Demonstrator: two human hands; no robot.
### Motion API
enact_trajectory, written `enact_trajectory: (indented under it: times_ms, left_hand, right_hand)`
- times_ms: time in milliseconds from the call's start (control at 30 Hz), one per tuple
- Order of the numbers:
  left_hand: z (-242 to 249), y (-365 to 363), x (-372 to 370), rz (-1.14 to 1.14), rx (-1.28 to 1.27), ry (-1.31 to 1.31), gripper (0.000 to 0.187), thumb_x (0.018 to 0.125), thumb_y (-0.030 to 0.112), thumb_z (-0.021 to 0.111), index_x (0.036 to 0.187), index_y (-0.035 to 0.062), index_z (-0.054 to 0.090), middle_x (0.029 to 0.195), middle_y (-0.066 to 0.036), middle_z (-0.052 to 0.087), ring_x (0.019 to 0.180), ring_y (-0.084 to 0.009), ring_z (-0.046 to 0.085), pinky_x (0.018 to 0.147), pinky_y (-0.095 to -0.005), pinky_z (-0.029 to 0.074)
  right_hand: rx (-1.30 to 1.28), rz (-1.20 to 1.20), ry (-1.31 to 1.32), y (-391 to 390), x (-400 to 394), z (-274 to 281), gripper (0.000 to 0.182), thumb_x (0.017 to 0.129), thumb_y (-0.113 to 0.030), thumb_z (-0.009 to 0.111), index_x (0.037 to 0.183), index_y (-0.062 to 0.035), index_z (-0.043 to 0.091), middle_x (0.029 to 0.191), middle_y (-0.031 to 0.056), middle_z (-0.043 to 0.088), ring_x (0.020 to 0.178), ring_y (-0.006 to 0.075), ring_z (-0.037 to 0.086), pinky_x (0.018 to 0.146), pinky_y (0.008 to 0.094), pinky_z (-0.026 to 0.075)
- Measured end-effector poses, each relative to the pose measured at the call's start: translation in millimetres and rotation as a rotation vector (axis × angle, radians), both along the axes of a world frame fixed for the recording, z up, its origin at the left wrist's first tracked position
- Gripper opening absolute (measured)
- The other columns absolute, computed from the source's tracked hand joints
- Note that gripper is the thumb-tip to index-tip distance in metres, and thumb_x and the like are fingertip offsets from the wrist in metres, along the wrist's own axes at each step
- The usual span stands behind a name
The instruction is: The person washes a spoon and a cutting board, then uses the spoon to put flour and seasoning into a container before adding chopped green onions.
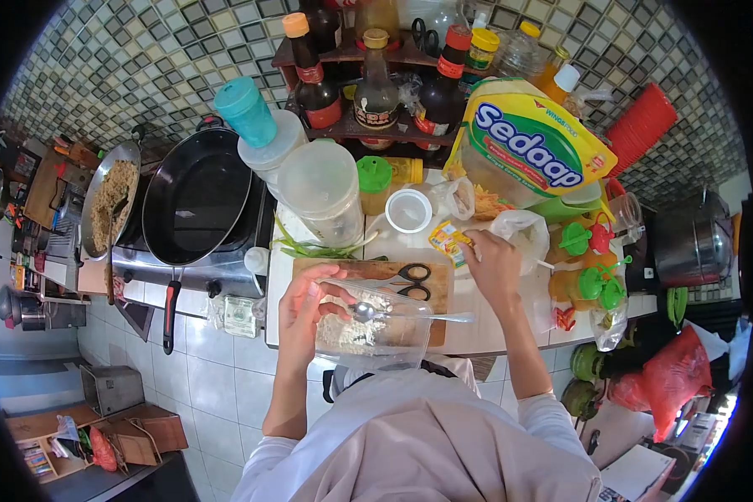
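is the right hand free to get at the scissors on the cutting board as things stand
Probably yes. The right hand rests on a small yellow sachet just beside the scissors, which lie uncovered on the cutting board. Only the spoon handle and the clear container in the left hand sit nearby.

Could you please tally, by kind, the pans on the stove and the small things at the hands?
Round metal pans: 2
Black-handled scissors: 1
Metal spoon: 1
Clear plastic tub: 1
Small yellow sachet: 1
Total: 6
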State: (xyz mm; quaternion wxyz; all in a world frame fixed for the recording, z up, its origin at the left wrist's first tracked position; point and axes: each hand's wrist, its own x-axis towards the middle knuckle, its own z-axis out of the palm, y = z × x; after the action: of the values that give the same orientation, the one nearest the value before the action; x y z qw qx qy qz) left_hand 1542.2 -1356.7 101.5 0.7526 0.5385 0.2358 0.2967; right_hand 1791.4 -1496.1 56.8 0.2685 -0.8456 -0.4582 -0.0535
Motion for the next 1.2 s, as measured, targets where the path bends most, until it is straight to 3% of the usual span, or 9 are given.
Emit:
enact_trajectory:
  times_ms: [200,467,600,733,867,933,967,1067,1200]
  left_hand:
    - [-1,-5,3,0.041,0.038,0.029,0.032,0.092,0.025,0.045,0.11,-0.0016,0.05,0.103,-0.015,0.056,0.078,-0.019,0.06,0.055,-0.0255,0.048]
    - [-13,-16,-6,0.042,0.123,0.109,0.031,0.093,0.024,0.041,0.109,-0.0011,0.049,0.1,-0.017,0.057,0.074,-0.018,0.059,0.049,-0.023,0.046]
    - [-1,-53,13,-0.068,-0.363,-0.202,0.061,0.091,0.051,0.028,0.127,0.0017,0.036,0.117,-0.019,0.048,0.105,-0.029,0.051,0.083,-0.0443,0.046]
    - [-9,-82,-7,-0.171,-0.47,-0.56,0.074,0.089,0.05,0.029,0.14,0.0113,-0.006,0.146,-0.014,0.006,0.134,-0.0335,0.015,0.107,-0.0491,0.015]
    - [27,-79,-37,0.097,-0.653,-0.329,0.072,0.089,0.05,0.032,0.141,0.0087,0.003,0.145,-0.015,0.012,0.133,-0.03,0.018,0.108,-0.0449,0.015]
    - [54,-87,-32,0.919,-0.923,-0.637,0.052,0.095,0.044,0.021,0.138,0.0144,0.025,0.143,-0.007,0.025,0.131,-0.0238,0.025,0.107,-0.0412,0.023]
    - [26,-93,30,1.154,-0.103,-0.881,0.055,0.093,0.047,0.023,0.139,0.0176,0.021,0.145,-0.009,0.018,0.134,-0.0261,0.016,0.109,-0.0417,0.014]
    - [19,-93,-64,0.791,0.139,-0.08,0.074,0.089,0.049,0.03,0.141,0.0087,-0.004,0.146,-0.015,0.006,0.134,-0.039,0.007,0.106,-0.0521,0.01]
    - [-51,-109,-107,0.679,1.105,0.618,0.07,0.087,0.048,0.034,0.139,0.0036,0.017,0.146,-0.018,0.01,0.135,-0.032,0.006,0.107,-0.0467,0.007]
  right_hand:
    - [-0.122,0.052,-0.011,9,-2,-2,0.021,0.076,-0.02,0.063,0.093,-0.0069,0.061,0.089,0.008,0.061,0.08,0.0266,0.058,0.066,0.0364,0.046]
    - [0.358,0.097,0.275,-6,-53,64,0.035,0.072,-0.018,0.068,0.104,-0.0042,0.06,0.101,0.0119,0.061,0.092,0.0288,0.056,0.079,0.0362,0.045]
    - [0.321,0.647,0.193,18,-115,78,0.049,0.075,-0.029,0.062,0.118,-0.0068,0.053,0.125,0.0128,0.049,0.115,0.0282,0.046,0.095,0.0426,0.034]
    - [0.176,0.826,0.13,36,-161,58,0.056,0.085,-0.039,0.042,0.131,-0.0064,0.04,0.138,0.0122,0.034,0.128,0.0278,0.032,0.103,0.0496,0.015]
    - [0.098,1.014,0.198,44,-191,58,0.063,0.085,-0.044,0.039,0.135,-0.0069,0.032,0.142,0.0101,0.028,0.132,0.0238,0.023,0.102,0.0528,0.012]
    - [0.102,1.062,0.214,46,-207,50,0.065,0.085,-0.045,0.039,0.137,-0.0068,0.029,0.143,0.0102,0.025,0.133,0.0239,0.021,0.102,0.0531,0.012]
    - [0.093,1.081,0.281,46,-215,48,0.065,0.086,-0.044,0.039,0.138,-0.0069,0.026,0.144,0.01,0.023,0.134,0.0248,0.019,0.102,0.0538,0.012]
    - [0.054,1.106,0.404,42,-246,26,0.067,0.087,-0.042,0.04,0.139,-0.0059,0.02,0.146,0.0096,0.016,0.135,0.025,0.013,0.104,0.05,0.013]
    - [0.103,1.123,1.66,27,-291,-54,0.06,0.09,-0.043,0.038,0.137,-0.0083,0.027,0.143,0.0052,0.026,0.131,0.0195,0.024,0.102,0.0392,0.022]
